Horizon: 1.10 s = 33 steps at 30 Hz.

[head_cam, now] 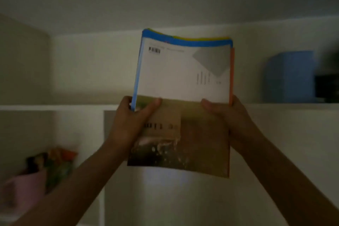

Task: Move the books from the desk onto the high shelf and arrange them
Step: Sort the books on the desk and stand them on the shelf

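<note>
- Books (183,86), a thin stack with glossy, slightly bowed covers, held upright before the high shelf (55,107).
- Left hand (132,121) and right hand (229,117) grip the side edges, thumbs across the front.
- Blue box (289,77) sits on the shelf, right.

Two hands are raised: one left hand (128,123) and one right hand (229,117). Between them is one stack of books (183,97) (the exact number is hard to tell; at least four coloured edges show). One high shelf (55,107) runs across, bearing one blue box (289,77). One pink bag (23,187) sits lower left.
</note>
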Tool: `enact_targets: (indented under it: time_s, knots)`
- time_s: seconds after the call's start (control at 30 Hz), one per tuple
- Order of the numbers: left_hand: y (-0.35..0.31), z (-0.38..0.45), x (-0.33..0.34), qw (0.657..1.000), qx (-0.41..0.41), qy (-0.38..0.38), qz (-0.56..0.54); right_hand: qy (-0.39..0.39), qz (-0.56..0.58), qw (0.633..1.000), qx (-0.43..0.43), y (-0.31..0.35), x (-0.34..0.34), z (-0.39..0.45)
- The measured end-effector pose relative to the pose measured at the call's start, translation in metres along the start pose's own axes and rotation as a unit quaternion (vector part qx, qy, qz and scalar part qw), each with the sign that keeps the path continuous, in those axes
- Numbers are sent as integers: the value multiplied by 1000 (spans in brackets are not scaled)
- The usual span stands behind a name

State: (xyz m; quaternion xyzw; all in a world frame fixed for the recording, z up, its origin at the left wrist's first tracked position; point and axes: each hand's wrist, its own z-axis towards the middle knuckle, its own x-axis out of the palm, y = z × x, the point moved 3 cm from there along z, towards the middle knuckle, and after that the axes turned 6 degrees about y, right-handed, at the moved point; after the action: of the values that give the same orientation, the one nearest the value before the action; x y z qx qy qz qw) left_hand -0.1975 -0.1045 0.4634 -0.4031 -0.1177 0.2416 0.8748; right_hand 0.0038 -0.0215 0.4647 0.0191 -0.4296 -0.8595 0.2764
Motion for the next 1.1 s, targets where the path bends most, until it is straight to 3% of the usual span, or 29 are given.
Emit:
enact_targets:
  time_s: [0.17,0.43,0.7,0.93,1.0,1.03,1.1]
  knots:
    - [-43,74,-83,992,64,-93,58,157,72,985,23,-8,100,111]
    - [-28,141,-201,951,124,-221,178,278,97,953,65,-79,264,240]
    - [46,201,-290,925,67,-336,162,286,26,952,108,-145,378,310]
    - [57,228,-368,838,20,-459,295,303,-6,937,173,-201,487,321]
    - [61,234,-381,825,7,-470,312,281,3,948,149,-212,505,324]
    - [63,237,-385,820,5,-474,321,258,-26,958,124,-217,510,325]
    - [67,245,-388,803,9,-476,360,197,-210,956,51,-223,517,325]
